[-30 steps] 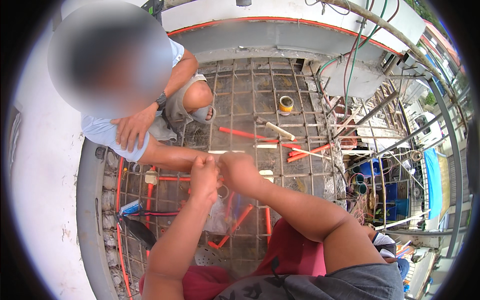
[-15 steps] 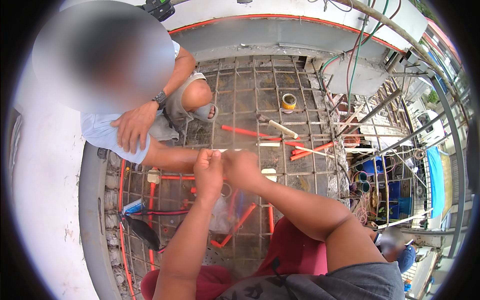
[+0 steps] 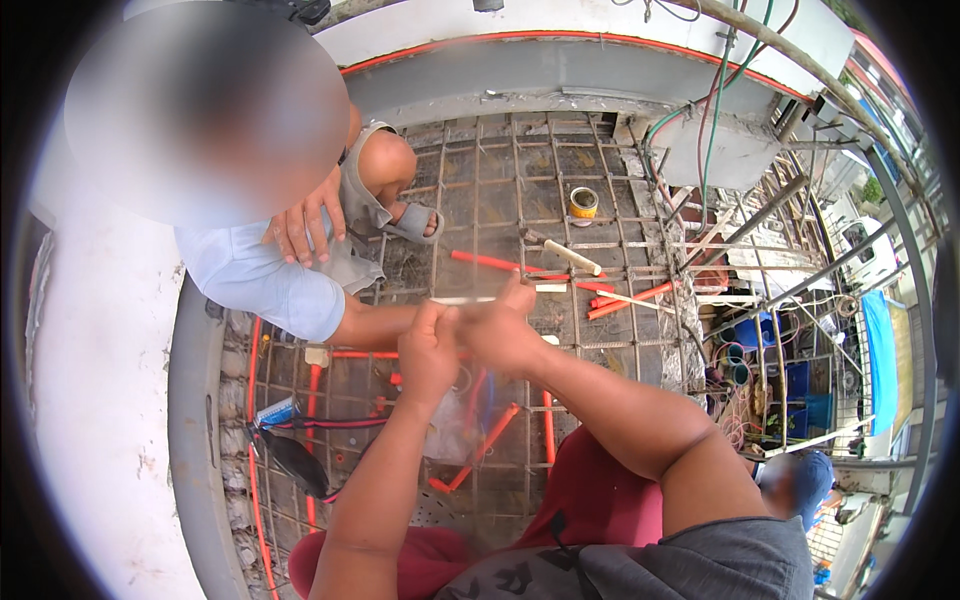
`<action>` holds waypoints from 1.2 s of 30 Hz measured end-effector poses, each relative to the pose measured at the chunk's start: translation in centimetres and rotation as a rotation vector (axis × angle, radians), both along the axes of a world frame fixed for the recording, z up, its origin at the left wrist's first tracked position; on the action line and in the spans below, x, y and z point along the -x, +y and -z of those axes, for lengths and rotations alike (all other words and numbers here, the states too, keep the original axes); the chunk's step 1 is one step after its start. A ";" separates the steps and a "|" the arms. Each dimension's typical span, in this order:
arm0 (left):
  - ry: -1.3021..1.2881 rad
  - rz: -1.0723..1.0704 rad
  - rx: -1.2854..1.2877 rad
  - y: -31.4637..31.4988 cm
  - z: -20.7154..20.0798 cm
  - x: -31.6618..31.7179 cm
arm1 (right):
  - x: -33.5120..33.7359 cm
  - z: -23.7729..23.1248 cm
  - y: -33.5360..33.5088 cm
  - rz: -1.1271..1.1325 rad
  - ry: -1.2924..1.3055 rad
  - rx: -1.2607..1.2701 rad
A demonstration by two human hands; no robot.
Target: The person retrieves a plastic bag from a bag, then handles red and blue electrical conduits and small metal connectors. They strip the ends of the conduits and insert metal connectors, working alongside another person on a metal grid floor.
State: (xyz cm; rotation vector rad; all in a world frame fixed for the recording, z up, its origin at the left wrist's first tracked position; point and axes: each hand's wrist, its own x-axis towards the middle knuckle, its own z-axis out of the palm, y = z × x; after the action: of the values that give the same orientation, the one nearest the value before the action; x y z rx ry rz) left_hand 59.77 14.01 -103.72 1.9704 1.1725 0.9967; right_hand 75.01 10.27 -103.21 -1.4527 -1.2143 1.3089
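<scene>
In the middle, my left hand (image 3: 430, 350) is closed, thumb uppermost, right beside my right hand (image 3: 497, 335). The right hand is also closed and slightly blurred. Whatever the two hands grip is hidden between the fingers. From the left, a co-worker's forearm (image 3: 372, 325) reaches in behind my left hand; the end of that arm is covered by my hands. A fingertip (image 3: 517, 290) pokes up beyond my right hand, and I cannot tell whose it is. The co-worker's other hand (image 3: 308, 228) lies near their knee (image 3: 386, 160).
Below lies a rebar grid (image 3: 480, 165) over dark panels. Orange pipes (image 3: 495, 262), a pale pipe piece (image 3: 572, 257) and an open yellow can (image 3: 582, 203) rest there. A dark bag (image 3: 292, 463) is at lower left. Scaffold poles (image 3: 745, 222) stand on the right.
The view has shifted slightly. The co-worker's arm has moved lower, and their resting hand has shifted right. My hands remain close together, with the right one turned a little.
</scene>
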 end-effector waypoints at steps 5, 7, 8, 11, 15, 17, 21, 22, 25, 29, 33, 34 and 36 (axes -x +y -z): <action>-0.066 0.066 0.011 -0.2 -0.1 -0.8 | -2.1 -1.0 0.0 0.027 0.381 0.345; -0.082 0.081 -0.017 0.4 -0.2 -1.2 | -2.7 -1.2 0.3 0.045 0.498 0.347; -0.084 0.089 -0.015 0.6 -0.1 -1.5 | -3.0 -1.2 0.4 0.084 0.529 0.377; -0.116 0.103 0.011 0.8 -0.1 -2.3 | -3.7 -1.1 -0.1 0.104 0.564 0.364; -0.070 0.101 -0.030 0.8 0.0 -2.7 | -4.4 -0.5 -0.1 0.094 0.667 0.407; -0.048 0.115 -0.051 1.1 0.4 -2.5 | -4.4 -0.2 0.4 0.074 0.726 0.457; -0.046 0.195 -0.074 2.9 2.0 -1.1 | -4.6 -0.8 1.7 -0.042 0.928 0.467; -0.017 0.206 -0.108 3.4 2.4 -0.5 | -5.5 -1.1 1.9 -0.113 1.099 0.474; -0.265 0.113 0.349 2.2 3.8 0.8 | -7.5 -1.5 1.5 0.042 0.937 0.359; -0.594 0.135 0.755 1.5 3.2 0.1 | -5.4 0.2 1.1 -0.039 -0.337 -0.329; -0.635 0.017 0.840 1.6 0.7 -1.4 | -3.7 1.1 0.9 0.020 -0.377 -0.508; -0.616 0.012 0.866 1.6 0.2 -1.4 | -3.6 1.0 0.7 0.004 -0.392 -0.510; -0.592 0.036 0.870 1.4 -0.6 -1.4 | -3.5 0.4 0.3 0.007 -0.415 -0.615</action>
State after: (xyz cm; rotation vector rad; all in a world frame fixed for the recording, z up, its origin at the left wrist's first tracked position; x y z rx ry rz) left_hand 61.15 15.39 -103.10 0.9220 0.9741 0.7713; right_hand 78.55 10.57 -103.63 -1.2856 -1.6894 0.5444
